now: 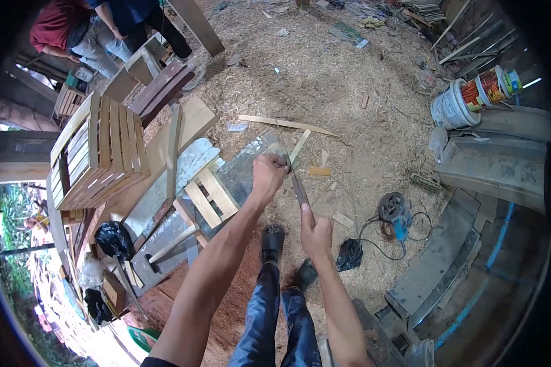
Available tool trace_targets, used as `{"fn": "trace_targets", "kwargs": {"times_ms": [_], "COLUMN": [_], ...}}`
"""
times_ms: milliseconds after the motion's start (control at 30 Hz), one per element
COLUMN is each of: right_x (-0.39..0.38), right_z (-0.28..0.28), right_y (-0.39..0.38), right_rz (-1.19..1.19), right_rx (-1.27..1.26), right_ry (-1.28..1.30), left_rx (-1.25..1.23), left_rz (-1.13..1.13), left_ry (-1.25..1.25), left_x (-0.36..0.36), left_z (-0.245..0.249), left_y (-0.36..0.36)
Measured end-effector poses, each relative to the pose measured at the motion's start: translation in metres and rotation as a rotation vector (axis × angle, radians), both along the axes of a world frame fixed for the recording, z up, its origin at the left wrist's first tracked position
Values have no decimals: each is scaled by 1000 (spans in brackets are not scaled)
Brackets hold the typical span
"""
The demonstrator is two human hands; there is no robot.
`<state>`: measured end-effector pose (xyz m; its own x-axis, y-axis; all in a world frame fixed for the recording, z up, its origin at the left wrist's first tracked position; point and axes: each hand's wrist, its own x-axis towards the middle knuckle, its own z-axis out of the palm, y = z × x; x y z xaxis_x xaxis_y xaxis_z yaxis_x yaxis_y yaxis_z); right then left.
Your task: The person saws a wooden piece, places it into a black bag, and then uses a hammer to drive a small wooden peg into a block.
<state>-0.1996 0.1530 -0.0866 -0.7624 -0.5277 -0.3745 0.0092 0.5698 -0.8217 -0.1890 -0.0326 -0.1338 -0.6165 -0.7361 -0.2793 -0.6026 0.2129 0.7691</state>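
Shavings-strewn floor (324, 67), planks (460, 51) leaning at right, bright greenery (7, 214) at left

Dark brown hand tool (300, 191), blue-and-black power tool (399, 221), white bucket (453, 109), red shirt (50, 25), blue jeans (260, 312)

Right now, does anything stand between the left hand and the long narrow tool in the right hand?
Nothing visible does. The left hand is right beside the long narrow tool, held by the right hand; contact is unclear. The pale wooden strip lies on the floor below, not between them.
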Motion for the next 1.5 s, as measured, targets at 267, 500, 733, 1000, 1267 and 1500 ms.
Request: {"fn": "trace_targets", "kwargs": {"times_ms": [267,500,733,1000,1267,1500], "right_x": [20,25,55,19,22,38], "right_z": [-13,-16,6,4,4,10], "right_y": [-3,11,67,14,15,51], "right_rz": [-69,-79,-91,-77,-93,-73], "right_rx": [-37,-89,-27,-64,-24,-49], "right_ry": [18,-19,-9,52,27,39], "left_rx": [75,-47,33,68,-18,-1], "left_rz": [72,118,62,79,38,54], "left_ry": [-1,21,21,-3,23,34], "left_x": [0,-2,0,-3,2,0], "left_z": [0,-5,-2,1,-10,-2], "left_y": [3,12,8,7,4,7]}}
